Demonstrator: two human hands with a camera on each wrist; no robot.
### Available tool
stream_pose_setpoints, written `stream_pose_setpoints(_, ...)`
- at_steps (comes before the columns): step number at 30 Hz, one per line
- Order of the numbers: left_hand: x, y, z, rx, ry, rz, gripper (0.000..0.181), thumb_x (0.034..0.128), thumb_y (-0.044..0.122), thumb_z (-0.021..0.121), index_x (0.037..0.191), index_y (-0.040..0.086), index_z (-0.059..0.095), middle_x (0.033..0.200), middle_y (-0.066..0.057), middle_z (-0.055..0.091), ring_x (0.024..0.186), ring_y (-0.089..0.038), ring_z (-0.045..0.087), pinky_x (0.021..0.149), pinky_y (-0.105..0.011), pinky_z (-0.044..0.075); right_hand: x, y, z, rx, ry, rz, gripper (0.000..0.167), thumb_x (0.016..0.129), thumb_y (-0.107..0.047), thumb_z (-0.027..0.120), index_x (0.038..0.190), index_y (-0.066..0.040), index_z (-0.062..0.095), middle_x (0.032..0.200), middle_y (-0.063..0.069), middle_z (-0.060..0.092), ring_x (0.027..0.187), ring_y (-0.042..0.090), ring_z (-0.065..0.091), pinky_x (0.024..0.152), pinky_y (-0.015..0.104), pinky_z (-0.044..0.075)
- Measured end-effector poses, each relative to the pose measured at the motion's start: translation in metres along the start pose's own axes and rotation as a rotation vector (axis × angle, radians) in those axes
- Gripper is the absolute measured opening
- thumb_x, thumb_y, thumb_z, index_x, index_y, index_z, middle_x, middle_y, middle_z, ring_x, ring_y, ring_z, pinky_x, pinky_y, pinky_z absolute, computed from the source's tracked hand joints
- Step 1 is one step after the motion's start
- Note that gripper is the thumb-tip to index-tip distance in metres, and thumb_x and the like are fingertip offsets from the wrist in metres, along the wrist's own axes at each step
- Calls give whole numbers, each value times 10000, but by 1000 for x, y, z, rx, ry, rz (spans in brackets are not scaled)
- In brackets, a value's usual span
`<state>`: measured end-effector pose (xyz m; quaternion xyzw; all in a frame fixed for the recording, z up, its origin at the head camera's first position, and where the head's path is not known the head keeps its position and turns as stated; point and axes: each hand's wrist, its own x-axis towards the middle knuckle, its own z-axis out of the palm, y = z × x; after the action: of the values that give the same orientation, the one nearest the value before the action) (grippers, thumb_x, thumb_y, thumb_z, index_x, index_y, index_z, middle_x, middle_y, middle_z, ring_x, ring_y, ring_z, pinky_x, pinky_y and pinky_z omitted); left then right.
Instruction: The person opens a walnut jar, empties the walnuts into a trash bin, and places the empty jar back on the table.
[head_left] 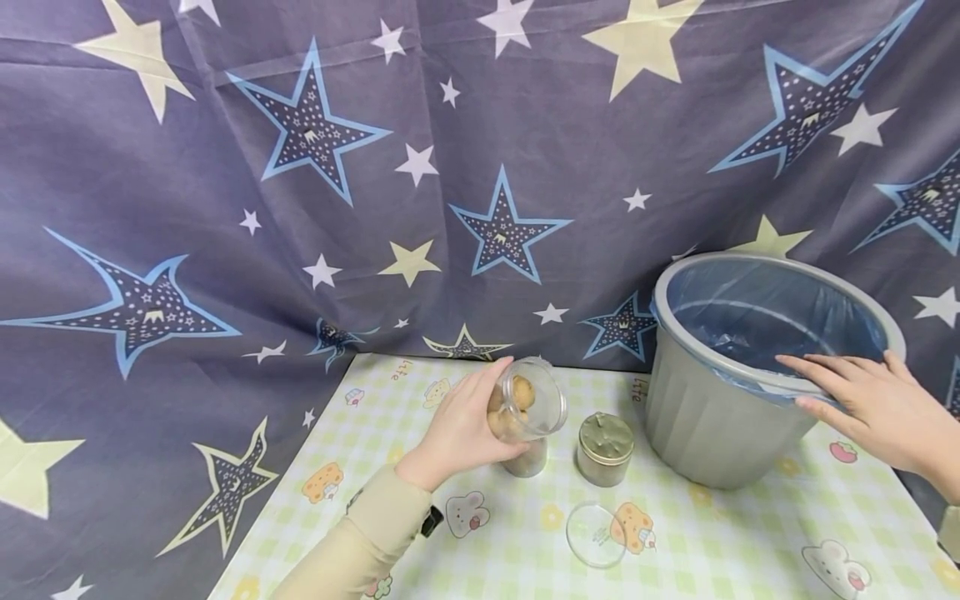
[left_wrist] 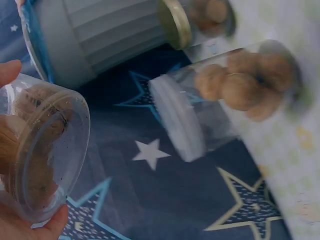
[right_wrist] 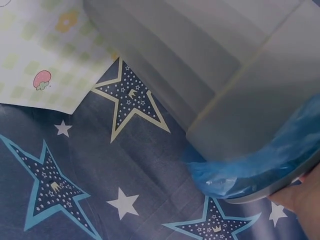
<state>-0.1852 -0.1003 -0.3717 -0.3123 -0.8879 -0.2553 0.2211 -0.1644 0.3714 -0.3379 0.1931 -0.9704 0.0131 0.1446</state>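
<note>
My left hand (head_left: 468, 425) grips a clear plastic jar (head_left: 550, 396), tilted with its mouth toward the right. Walnuts (head_left: 522, 392) lie inside it, and in the left wrist view the held jar (left_wrist: 75, 135) shows no lid. Partly hidden beneath it in the head view, a second jar (head_left: 527, 461) stands on the table; the left wrist view shows walnuts (left_wrist: 242, 90) in it and a pale rim or cap, blurred. On the right, my right hand (head_left: 877, 404) holds the rim of a grey trash bin (head_left: 720, 425), fingers over the edge and thumb outside.
A jar with a gold-coloured lid (head_left: 606, 437) stands between the second jar and the bin. A clear round lid (head_left: 596, 535) lies flat on the checked tablecloth (head_left: 517, 550). Blue plastic (head_left: 750, 317) lines the bin. Behind the table hangs a star-patterned curtain (head_left: 247, 150).
</note>
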Motion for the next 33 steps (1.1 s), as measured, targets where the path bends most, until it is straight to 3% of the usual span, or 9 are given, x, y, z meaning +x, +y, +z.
stream_pose_setpoints(7, 34, 11, -2, 43, -19, 72, 1045, 560, 383, 871, 1417, 80, 357, 1324, -95, 524, 1209, -245, 513, 1002, -426, 445, 1, 0, 1, 16, 21, -1, 546, 944, -378, 534, 1450, -244, 378, 1296, 231, 522, 1142, 449, 448, 1041, 740, 22)
stream_pose_setpoints(12, 53, 19, -2, 61, -32, 83, 1054, 564, 391, 872, 1426, 82, 349, 1334, -91, 519, 1199, -237, 516, 1000, -411, 446, 1, 1, 2, 31, 31, -2, 552, 947, -371, 533, 1457, -238, 370, 1297, 235, 523, 1139, 464, 444, 1058, 729, -28)
stream_pose_setpoints(18, 73, 30, -1, 76, -77, 70, 1046, 577, 404, 868, 1430, 101, 343, 1348, -73, 511, 1214, -231, 507, 989, -410, 450, 0, 0, 2, 16, 42, -3, 576, 945, -372, 536, 1471, -236, 344, 1293, 233, 521, 1113, 481, 450, 986, 751, 114)
stream_pose_setpoints(25, 104, 46, 5, 186, -178, 62, 1074, 602, 479, 838, 1458, 139, 286, 1320, -69, 522, 1195, -241, 519, 956, -397, 468, -4, 2, 2, 17, 43, 8, 565, 935, -376, 551, 1455, -246, 374, 1290, 216, 527, 1103, 487, 447, 979, 742, 131)
stream_pose_setpoints(33, 141, 65, 13, 306, -207, 86, 1073, 613, 533, 807, 1470, 165, 276, 1264, -35, 540, 1106, -208, 553, 867, -359, 494, 1, 0, 3, -4, 48, 1, 544, 941, -392, 537, 1444, -248, 389, 1282, 208, 536, 1097, 467, 460, 933, 719, 183)
